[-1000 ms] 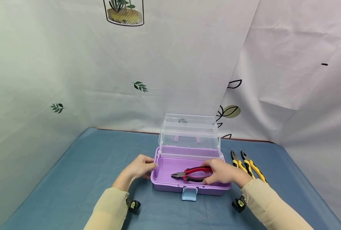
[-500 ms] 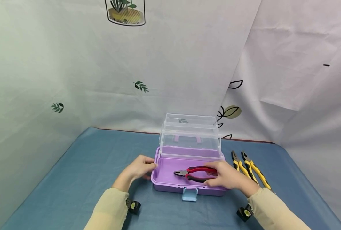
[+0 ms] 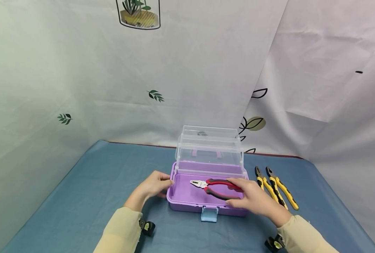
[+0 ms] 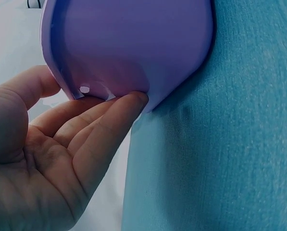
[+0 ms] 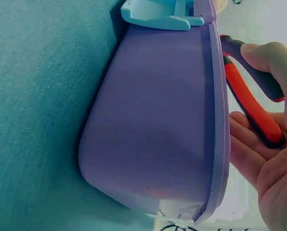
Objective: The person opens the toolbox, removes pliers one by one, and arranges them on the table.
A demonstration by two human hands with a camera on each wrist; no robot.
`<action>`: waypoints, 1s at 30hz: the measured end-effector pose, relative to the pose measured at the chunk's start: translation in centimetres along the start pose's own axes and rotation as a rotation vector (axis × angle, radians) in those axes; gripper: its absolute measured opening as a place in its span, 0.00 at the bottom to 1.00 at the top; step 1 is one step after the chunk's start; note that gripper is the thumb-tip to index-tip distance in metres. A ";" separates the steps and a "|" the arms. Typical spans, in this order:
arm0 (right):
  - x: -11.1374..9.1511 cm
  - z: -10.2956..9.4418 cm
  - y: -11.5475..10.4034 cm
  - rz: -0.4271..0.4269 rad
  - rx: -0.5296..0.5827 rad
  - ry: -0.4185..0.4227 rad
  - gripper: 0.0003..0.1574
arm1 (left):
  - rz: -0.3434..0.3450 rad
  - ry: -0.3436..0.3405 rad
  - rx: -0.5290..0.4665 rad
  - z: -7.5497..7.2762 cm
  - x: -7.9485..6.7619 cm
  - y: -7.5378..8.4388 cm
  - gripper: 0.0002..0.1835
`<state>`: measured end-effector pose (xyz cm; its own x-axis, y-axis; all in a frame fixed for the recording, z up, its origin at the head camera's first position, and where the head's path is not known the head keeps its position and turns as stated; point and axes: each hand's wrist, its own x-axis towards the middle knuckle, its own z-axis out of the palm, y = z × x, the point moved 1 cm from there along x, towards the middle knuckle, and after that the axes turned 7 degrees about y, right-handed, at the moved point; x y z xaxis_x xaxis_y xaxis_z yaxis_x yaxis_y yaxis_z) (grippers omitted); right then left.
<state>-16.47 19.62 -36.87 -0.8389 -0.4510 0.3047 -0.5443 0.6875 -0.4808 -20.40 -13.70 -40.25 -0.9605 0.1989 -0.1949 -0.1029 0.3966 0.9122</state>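
A purple toolbox (image 3: 180, 196) stands with its clear lid (image 3: 209, 142) raised at the back. My left hand (image 3: 152, 184) holds its left end; in the left wrist view the thumb lies at the rim and the fingertips press the outer wall (image 4: 133, 43). Red-and-black combination pliers (image 3: 218, 182) are held by the handles in my right hand (image 3: 255, 197), their jaws pointing left over the box's inside. The right wrist view shows the handles (image 5: 253, 103) spread apart above the rim, thumb on one and fingers by the other.
Two yellow-and-black pliers (image 3: 265, 182) (image 3: 281, 188) lie on the blue cloth (image 3: 80, 196) to the right of the box, partly behind my right hand. A light blue latch (image 3: 209, 214) hangs at the box front. Pale printed cloth walls (image 3: 206, 70) enclose the table's back and sides.
My right hand has shifted a little to the right with the pliers, and the pliers' head has tilted up and now shines brightly. My left hand stays on the box end.
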 end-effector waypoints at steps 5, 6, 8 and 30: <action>-0.6 -0.1 -0.1 -0.038 -0.037 0.075 0.40 | -0.005 0.003 0.004 0.0 0.0 0.1 0.15; -0.7 -0.1 -0.1 -0.037 -0.038 0.082 0.40 | -0.005 0.003 0.004 0.0 0.0 0.0 0.15; -0.9 -0.2 -0.1 -0.043 -0.030 0.101 0.41 | -0.004 0.005 0.005 0.0 -0.1 0.0 0.15; -1.8 -1.0 0.5 -0.084 -0.079 0.266 0.39 | -0.009 0.004 0.018 0.0 0.1 0.1 0.16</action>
<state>-15.23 21.38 -36.86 -0.7573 -0.3503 0.5512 -0.6022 0.7010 -0.3819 -20.55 -13.65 -40.20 -0.9605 0.1920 -0.2012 -0.1065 0.4144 0.9038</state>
